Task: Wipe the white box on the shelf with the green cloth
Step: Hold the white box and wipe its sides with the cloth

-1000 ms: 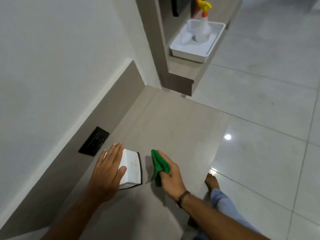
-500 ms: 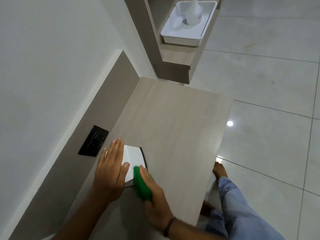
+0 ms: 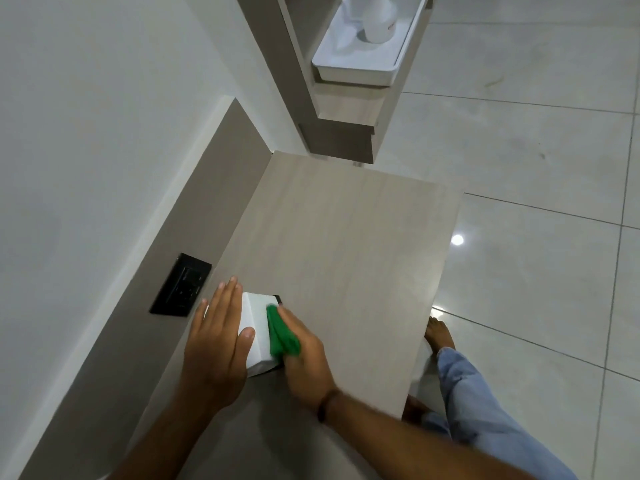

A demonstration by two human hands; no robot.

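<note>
At twelve o'clock, a white rectangular plastic tray (image 3: 356, 72) holds a white bottle (image 3: 381, 19). Left hand (image 3: 216, 344) lies flat, fingers spread, on the small white box (image 3: 258, 320); right hand (image 3: 304, 355) grips the crumpled green cloth (image 3: 281, 336) against it.

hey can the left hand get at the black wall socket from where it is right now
Probably yes. The left hand lies flat on the white box, and the black socket sits on the wall panel just beyond its fingertips, with nothing between them. But leaving the box would free it while the right hand presses the green cloth against it.
</note>
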